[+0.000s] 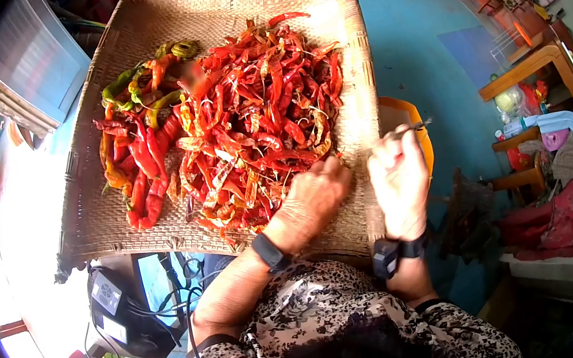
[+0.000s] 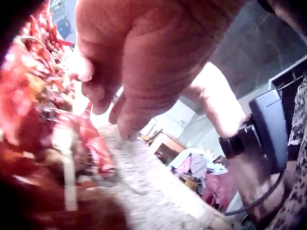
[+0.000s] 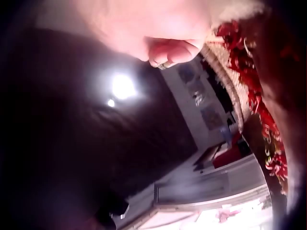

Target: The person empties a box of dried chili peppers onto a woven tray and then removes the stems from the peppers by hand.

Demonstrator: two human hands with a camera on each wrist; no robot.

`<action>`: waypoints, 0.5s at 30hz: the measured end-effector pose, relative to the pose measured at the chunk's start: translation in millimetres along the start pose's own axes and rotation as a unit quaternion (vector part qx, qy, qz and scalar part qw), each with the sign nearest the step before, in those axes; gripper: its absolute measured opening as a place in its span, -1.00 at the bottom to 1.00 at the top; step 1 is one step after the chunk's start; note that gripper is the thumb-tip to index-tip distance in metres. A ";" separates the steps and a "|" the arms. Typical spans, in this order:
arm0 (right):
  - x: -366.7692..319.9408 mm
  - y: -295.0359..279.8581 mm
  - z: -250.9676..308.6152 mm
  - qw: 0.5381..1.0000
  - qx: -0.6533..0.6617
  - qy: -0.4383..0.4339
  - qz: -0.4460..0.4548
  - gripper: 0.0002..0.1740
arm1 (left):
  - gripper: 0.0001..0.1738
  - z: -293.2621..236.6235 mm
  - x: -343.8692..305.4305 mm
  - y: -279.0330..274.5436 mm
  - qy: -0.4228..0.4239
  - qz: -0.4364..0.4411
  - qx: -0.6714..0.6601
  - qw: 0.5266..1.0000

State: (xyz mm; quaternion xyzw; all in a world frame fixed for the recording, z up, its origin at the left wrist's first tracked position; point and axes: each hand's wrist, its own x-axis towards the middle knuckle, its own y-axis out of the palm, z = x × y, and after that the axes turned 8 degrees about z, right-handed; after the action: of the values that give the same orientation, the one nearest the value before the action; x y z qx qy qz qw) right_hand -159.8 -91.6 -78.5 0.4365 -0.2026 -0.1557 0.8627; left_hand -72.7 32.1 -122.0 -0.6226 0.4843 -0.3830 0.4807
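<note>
Dried red chilies [image 1: 268, 107] lie heaped in a woven basket tray [image 1: 343, 15]. At the heap's lower right edge, the left hand [image 1: 314, 193] has its fingers curled down. In the left wrist view that hand [image 2: 148, 52] pinches the thin tip of a red chili [image 2: 96, 143], partly hidden by the fingers. Over the tray's right rim, the right hand [image 1: 401, 177] is raised, gripping a small thin dark tool [image 1: 409, 129] that points right. The right wrist view shows this hand's [image 3: 148, 28] curled fingers, with most of the tool hidden.
Larger red peppers [image 1: 145, 152] and green ones [image 1: 117, 89] lie at the tray's left. A yellow container [image 1: 423, 140] stands beyond the right rim. Cables and a dark device [image 1: 105, 291] are below left; a chair with clothes [image 1: 565, 211] is at right.
</note>
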 end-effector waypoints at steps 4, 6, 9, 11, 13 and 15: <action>8.0 -56.8 21.4 0.953 0.249 -0.020 -0.171 -0.64 | -0.59 22.4 -12.5 21.1 -0.032 -0.147 -0.027 0.988; 4.9 -54.5 12.0 0.967 0.202 0.003 -0.152 -0.65 | -0.62 24.5 -12.4 19.2 -0.024 -0.134 -0.038 0.990; -1.6 -30.9 -12.5 0.996 -0.037 0.043 -0.063 -0.67 | -0.72 25.0 -14.8 8.1 -0.023 -0.132 -0.074 0.988; -4.5 -15.5 -26.0 0.934 -0.353 0.054 -0.009 -0.65 | -0.80 30.0 -14.2 8.2 -0.059 -0.155 -0.156 0.974; -2.2 -14.4 -44.6 0.826 -0.563 0.024 0.020 -0.63 | -0.85 29.7 -17.0 -2.2 -0.081 -0.183 -0.190 0.961; 2.4 -12.3 -44.7 0.566 -0.808 -0.068 0.146 -0.64 | -0.85 31.9 -20.6 -3.6 -0.084 -0.206 -0.205 0.953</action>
State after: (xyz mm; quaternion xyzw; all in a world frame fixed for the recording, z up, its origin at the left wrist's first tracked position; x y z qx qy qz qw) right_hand -137.2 -68.8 -112.0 -0.4901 -0.1113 -0.1553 0.8504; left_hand -46.7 59.6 -126.6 -0.8240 0.3717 -0.3126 0.2919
